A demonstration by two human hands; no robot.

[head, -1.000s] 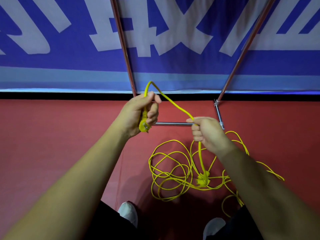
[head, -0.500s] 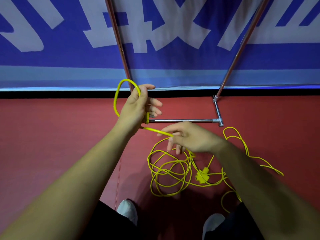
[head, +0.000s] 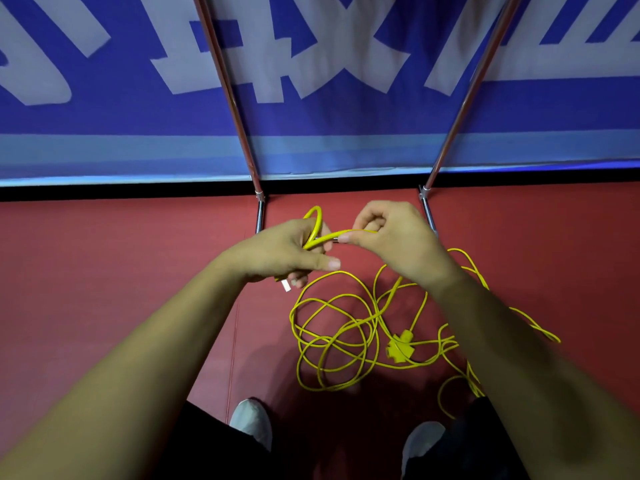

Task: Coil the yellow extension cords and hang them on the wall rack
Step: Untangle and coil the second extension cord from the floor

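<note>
Head view puts us at the very start of the coiling. Our left hand [head: 287,252] has its fingers curled round the plug end of the yellow cord [head: 332,236] and one small loop [head: 319,221] that stands up above the knuckles. Our right hand [head: 391,237] pinches the same strand just beside it. The two hands sit close together, almost touching. Most of the cord lies in a loose tangle [head: 334,341] on the red floor [head: 121,271] beneath the right wrist, with a star-shaped socket block [head: 399,345] in its midst. We judge that barely one turn is made. The next move calls for the right hand to slide out along the strand, lift a fresh length off the floor and lay it into the left hand as a second loop of like size, without dragging the pile into a knot. The plug is mostly buried in the left hand; only a pale tip [head: 286,285] shows below the fingers. Our right forearm [head: 502,341] covers part of the pile, so we cannot tell whether it is one cord or several. The rack's metal poles [head: 225,81] run out of the top edge, and no hooks can be seen.
</note>
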